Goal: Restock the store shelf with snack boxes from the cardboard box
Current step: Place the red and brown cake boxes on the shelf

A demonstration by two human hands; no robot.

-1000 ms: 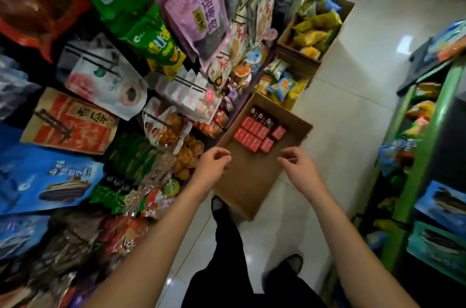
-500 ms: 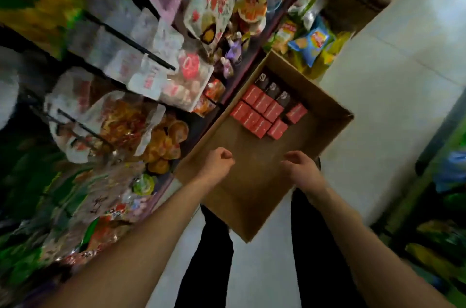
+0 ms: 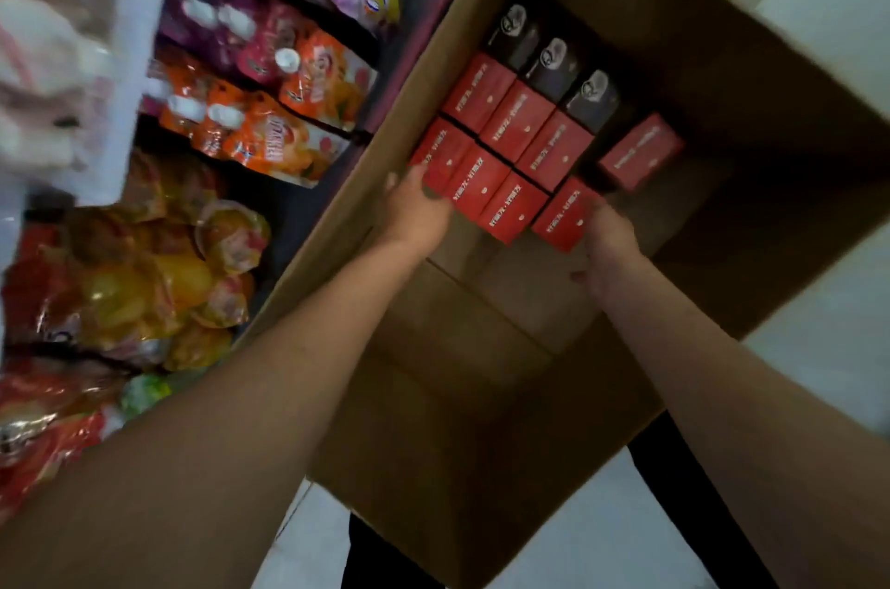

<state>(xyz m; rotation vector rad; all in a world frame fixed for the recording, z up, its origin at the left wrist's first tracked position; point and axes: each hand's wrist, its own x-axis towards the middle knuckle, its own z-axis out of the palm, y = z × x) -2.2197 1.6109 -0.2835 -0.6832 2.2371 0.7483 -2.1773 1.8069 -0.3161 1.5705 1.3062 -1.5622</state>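
One cardboard box holds eight red snack boxes and three dark ones.

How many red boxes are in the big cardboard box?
8 red boxes show in the cardboard box: three in a back row, four in a front row between the left hand and right hand, and one apart. More may be hidden underneath.

The box is plain brown corrugated cardboard, matt and a bit fuzzy looking, with a taped seam along the bottom. The snack boxes inside look like smooth printed card, red tops with a slight sheen, dark sides. On the shelf, the pouches are glossy plastic film, crinkly and catching light. The floor looks like shiny pale tile.
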